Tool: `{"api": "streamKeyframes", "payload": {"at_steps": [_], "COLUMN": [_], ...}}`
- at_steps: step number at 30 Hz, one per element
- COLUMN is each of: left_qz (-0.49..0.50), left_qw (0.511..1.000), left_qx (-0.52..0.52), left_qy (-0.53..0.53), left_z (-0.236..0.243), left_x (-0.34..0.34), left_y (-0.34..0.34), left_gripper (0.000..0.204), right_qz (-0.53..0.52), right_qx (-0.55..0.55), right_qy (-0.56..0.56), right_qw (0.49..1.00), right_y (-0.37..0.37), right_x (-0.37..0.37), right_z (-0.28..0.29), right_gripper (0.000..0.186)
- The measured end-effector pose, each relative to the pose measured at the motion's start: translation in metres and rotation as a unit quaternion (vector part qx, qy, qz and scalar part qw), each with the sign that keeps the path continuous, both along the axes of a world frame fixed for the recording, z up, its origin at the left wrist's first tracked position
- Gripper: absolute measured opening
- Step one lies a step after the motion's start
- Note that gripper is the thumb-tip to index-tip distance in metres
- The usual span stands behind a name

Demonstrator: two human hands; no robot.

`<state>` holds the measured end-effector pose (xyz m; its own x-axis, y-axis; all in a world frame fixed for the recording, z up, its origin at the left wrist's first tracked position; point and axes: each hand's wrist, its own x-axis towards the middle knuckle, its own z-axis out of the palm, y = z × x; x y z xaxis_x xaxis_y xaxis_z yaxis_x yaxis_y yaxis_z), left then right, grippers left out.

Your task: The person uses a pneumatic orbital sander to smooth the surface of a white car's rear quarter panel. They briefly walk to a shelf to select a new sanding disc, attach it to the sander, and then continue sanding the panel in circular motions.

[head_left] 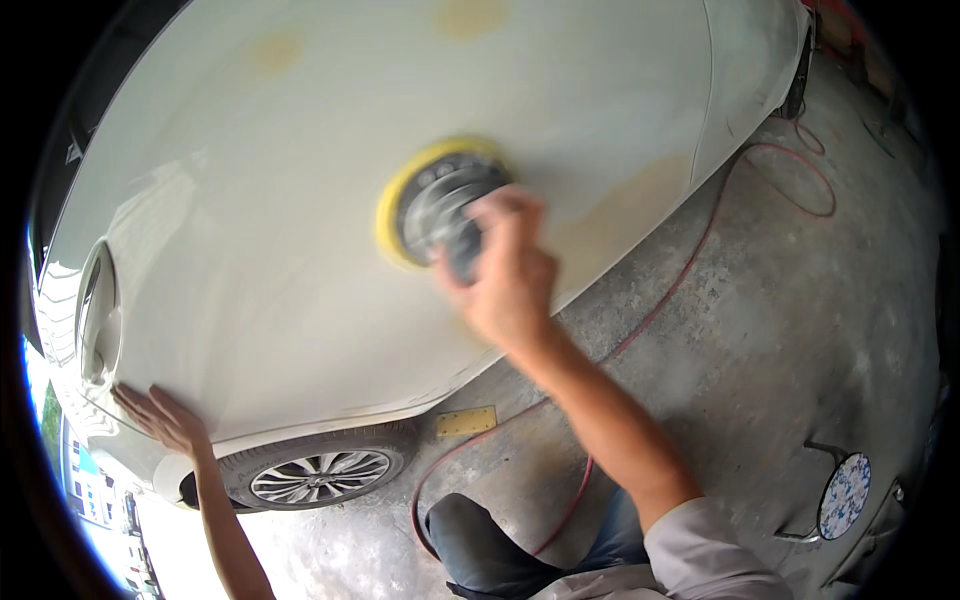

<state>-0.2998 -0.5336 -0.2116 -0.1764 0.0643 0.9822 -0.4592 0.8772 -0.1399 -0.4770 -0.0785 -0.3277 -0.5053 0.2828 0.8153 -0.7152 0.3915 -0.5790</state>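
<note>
A round orbital sander (440,205) with a yellow disc and a grey and black body rests against the pale white car panel (290,250). My right hand (505,265) is wrapped round its body, slightly smeared by motion. My left hand (165,420) lies flat on the car's side below the door handle (95,315), fingers stretched out and holding nothing. Tan patches mark the panel: one faint patch (277,50) at the far left, another (472,15) at the top, and a larger one (640,200) near the lower edge.
A red hose (690,265) snakes over the grey concrete floor (750,350), looping by my legs. Beside the car wheel (320,478) lies a yellow rectangular piece (466,421). At the right stands a low stool with a speckled round seat (845,496).
</note>
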Motion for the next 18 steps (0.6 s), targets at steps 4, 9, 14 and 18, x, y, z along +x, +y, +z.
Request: {"api": "streamKeyframes", "payload": {"at_steps": [4,9,14,18], "left_qz": [-0.013,-0.071,-0.078,-0.076], "left_qw": [0.997,0.978,0.976,0.974], "left_qx": [-0.065,-0.141,-0.144,-0.160], "left_qy": [-0.026,-0.134,-0.142,-0.142], "left_z": [0.009,0.004,0.008,0.007], "left_x": [-0.012,0.010,0.017,0.012], "left_y": [0.021,0.029,0.031,0.040], "left_gripper": [0.068,0.064,0.065,0.065], "right_qz": [0.084,0.063,-0.001,-0.072], "right_qx": [0.109,0.147,-0.062,-0.227], "right_qy": [0.085,0.109,-0.079,-0.128], "right_qw": [0.987,0.981,0.995,0.963], "right_y": [-0.090,-0.098,0.027,0.102], "right_x": [0.056,0.057,-0.010,-0.073], "right_z": [-0.001,-0.019,-0.033,-0.079], "right_gripper": [0.066,0.060,0.052,0.057]}}
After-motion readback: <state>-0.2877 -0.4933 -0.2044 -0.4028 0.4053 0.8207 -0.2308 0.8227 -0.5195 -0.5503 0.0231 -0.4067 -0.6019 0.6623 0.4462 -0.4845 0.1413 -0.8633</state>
